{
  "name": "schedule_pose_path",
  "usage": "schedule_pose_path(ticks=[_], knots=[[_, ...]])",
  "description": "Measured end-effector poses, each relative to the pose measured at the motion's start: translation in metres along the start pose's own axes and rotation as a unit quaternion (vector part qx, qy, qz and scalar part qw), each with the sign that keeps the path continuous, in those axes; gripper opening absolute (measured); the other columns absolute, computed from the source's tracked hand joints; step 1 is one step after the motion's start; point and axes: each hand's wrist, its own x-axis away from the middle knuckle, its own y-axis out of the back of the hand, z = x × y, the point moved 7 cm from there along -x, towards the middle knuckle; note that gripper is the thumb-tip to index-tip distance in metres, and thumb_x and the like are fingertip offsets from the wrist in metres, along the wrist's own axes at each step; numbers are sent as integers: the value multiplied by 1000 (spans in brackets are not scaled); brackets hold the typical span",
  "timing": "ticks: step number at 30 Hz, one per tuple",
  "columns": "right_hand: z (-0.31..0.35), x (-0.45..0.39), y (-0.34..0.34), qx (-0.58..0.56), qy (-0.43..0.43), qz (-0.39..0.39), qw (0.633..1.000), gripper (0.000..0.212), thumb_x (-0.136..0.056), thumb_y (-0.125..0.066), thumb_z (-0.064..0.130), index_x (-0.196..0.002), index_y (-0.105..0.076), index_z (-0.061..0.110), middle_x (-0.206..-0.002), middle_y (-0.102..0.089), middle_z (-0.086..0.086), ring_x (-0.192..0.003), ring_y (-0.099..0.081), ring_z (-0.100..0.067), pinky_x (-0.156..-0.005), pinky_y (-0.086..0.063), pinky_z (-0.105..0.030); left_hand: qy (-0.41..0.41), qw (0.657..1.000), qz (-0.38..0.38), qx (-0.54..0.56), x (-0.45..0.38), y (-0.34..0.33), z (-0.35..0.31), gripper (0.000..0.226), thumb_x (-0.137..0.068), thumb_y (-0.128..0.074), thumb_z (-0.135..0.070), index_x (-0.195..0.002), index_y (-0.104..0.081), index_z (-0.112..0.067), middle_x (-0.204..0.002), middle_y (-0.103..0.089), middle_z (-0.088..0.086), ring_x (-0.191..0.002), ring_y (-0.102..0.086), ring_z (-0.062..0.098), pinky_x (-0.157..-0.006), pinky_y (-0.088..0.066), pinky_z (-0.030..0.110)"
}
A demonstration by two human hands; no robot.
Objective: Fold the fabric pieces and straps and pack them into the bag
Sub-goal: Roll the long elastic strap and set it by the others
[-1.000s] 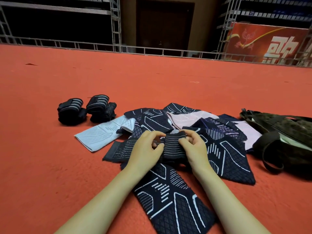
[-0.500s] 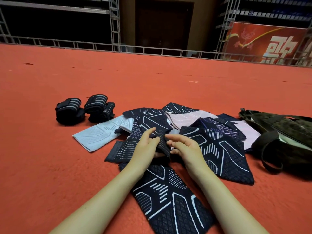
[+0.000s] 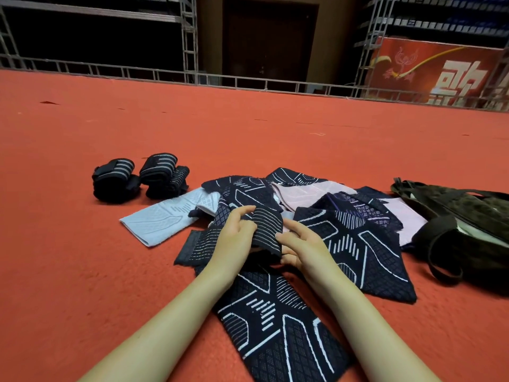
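Strap (image 3: pixel 265 230) now raised, both hands' grip pinching it; bag (image 3: pixel 468 216) w/ pale contents.

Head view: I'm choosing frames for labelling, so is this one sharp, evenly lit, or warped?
Head view: the striped strap and both hands, left hand and right hand, look sharp; light is soft, without glare; the railing bows from wide-angle distortion; the dark bag loses detail in shadow.

Navy white-lined fabric pieces (image 3: pixel 355 244), a dark olive bag (image 3: pixel 468 216), orange-red carpet (image 3: pixel 82 271).
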Motion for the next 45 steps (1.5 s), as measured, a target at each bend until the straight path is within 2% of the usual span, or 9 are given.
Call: schedule_pose_path(ticks=[6,9,15,21,26,33,38,42,45], knots=[[8,-1,8,-18,37,-18,999,50,-81,-62,6,-127,-52,22,-83,-62,-6,-65,-53,-21,-51,-43,-26,-84,983,-12,-160,1,5,-10,30,-87,-51,-12,-112,-54,-28,-53,-48,-9,-53,-52,10,-61,-49,32],[13,-3,17,-18,54,-59,997,52,-65,-63,17,-115,-59,26,-87,-54,-11,-78,-47,-27,-71,-38,-40,-107,972,-28,-207,1,6,-12,30,-82,-58,-14,-107,-58,-31,-58,-52,-10,-58,-52,9,-70,-51,38],[15,0,20,-1,65,-40,997,37,-69,-58,16,-103,-71,18,-87,-56,-19,-78,-47,-28,-69,-37,-42,-99,988,26,-117,7,-9,-11,26,-93,-46,-8,-100,-62,-28,-78,-60,1,-65,-58,9,-64,-55,28],[6,-4,9,-5,39,9,999,29,-94,-47,7,-118,-63,7,-74,-63,-2,-72,-55,-12,-64,-43,-23,-3,998,43,-35,1,-16,9,26,-96,-46,-33,-121,-51,-34,-107,-65,3,-99,-64,18,-85,-55,38],[0,-3,4,-10,5,26,1000,33,-89,-48,-3,-113,-67,9,-74,-63,1,-66,-54,-9,-56,-42,-19,-8,997,10,-79,-3,-6,10,43,-92,-46,-12,-132,-46,-28,-71,-51,-7,-68,-55,7,-86,-53,39],[-6,2,-2,87,24,-27,996,37,-88,-61,7,-118,-57,29,-99,-57,-1,-51,-47,-6,-41,-33,-17,-55,982,-34,-179,-6,10,-4,39,-92,-40,-10,-125,-52,-27,-69,-45,-5,-60,-44,6,-53,-37,12],[-3,-3,-7,309,104,-55,944,54,-79,-74,30,-125,-48,42,-100,-58,7,-76,-55,-6,-74,-45,-18,-84,933,-34,-349,-9,32,-12,40,-89,-45,-12,-123,-57,-26,-93,-60,-3,-88,-54,10,-75,-40,23],[-1,-2,-15,375,119,-70,917,64,-77,-74,38,-135,-47,35,-86,-55,15,-70,-50,-2,-70,-40,-11,-72,898,-121,-418,-16,68,-13,33,-87,-49,-20,-117,-61,-25,-102,-56,0,-95,-53,18,-81,-40,28],[-1,-2,-14,359,120,-75,923,61,-76,-75,37,-132,-51,33,-83,-57,11,-65,-49,-1,-69,-42,-14,6,887,-95,-451,-22,77,3,37,-88,-51,-33,-123,-54,-22,-114,-60,4,-106,-57,24,-88,-44,33]])
